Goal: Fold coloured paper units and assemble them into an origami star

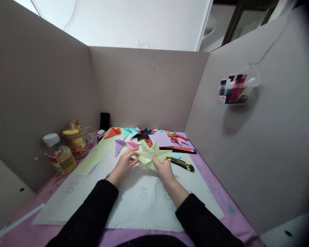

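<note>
A pale green folded paper star (150, 154) is held up over the white numbered sheet, its points spreading outward. My left hand (126, 163) pinches the star's left side between thumb and fingers. My right hand (163, 168) grips its lower right part, thumb on the front face; the other fingers are hidden behind the paper. Just beyond my left hand lie a purple folded paper piece (119, 146) and a pink folded piece (132, 145). To the right of my right hand rests a black and yellow utility knife (181, 163).
At the back sit an orange folded piece (113, 132), a black paper star (144, 134) and a lilac paper stack (161, 139). A glue bottle (66, 159), a brown tub (76, 142) and a black phone (104, 120) stand left. Grey panels (149, 85) enclose the table.
</note>
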Available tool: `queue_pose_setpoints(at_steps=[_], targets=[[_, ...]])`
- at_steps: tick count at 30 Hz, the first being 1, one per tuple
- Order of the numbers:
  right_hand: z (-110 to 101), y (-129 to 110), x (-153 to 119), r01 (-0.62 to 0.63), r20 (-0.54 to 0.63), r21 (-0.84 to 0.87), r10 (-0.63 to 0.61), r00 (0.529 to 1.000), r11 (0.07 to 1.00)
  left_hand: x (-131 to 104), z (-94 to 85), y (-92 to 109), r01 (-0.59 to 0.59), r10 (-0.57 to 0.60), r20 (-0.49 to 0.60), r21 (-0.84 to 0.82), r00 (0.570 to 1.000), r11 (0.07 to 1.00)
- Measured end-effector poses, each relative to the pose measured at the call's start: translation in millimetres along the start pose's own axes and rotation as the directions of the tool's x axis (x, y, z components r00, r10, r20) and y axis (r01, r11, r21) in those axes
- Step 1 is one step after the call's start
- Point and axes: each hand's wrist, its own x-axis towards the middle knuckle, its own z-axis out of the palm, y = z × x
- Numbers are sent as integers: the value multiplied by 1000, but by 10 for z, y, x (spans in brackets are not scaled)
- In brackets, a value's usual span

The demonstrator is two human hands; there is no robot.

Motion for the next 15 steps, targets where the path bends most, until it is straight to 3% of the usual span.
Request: queue_pose_setpoints(at_steps=[5,15], targets=[[-4,5,1,-6,3,2,6,1000,1000,18,-37,-31,37,-37,5,-63,999,997],[11,29,-17,-17,13,8,17,1000,1000,21,21,2,168,-185,-154,-119,971,979]])
